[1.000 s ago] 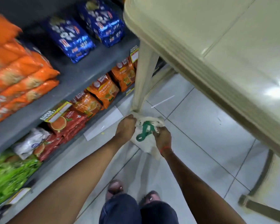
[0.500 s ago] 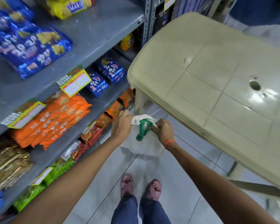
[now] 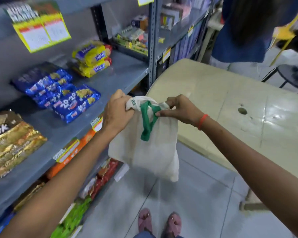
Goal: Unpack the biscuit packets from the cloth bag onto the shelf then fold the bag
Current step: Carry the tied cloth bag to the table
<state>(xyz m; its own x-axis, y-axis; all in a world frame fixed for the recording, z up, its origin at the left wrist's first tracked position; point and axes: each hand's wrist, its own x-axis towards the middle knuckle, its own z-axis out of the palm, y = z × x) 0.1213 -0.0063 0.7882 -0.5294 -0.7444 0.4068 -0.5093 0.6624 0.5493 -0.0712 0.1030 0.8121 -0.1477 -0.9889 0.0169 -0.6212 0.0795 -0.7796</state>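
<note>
Fingers point(image 3: 162, 114) of the right hand point(image 3: 181, 111): pinched on the bunched mouth of the cloth bag point(image 3: 150, 152) beside its green handle point(image 3: 147, 121). Left hand point(image 3: 118, 111): clenched in a fist on the opposite corner of the mouth. Cloth bag: hanging limp between the two hands, in the air above the floor, between the shelf point(image 3: 120, 73) and the beige desk point(image 3: 230, 103); it looks flat and empty, though its inside is not visible. Biscuit packets point(image 3: 65, 95): blue ones stacked on the shelf at left, yellow packets point(image 3: 93, 58) behind them, gold packets point(image 3: 12, 143) nearer. Step in hand, as judged: folding. To do it well, draw the two top corners apart until the cloth hangs square, tuck the green handle inside, then bring edge to edge; the desk, just beside, offers a flat surface for pressing creases.
</note>
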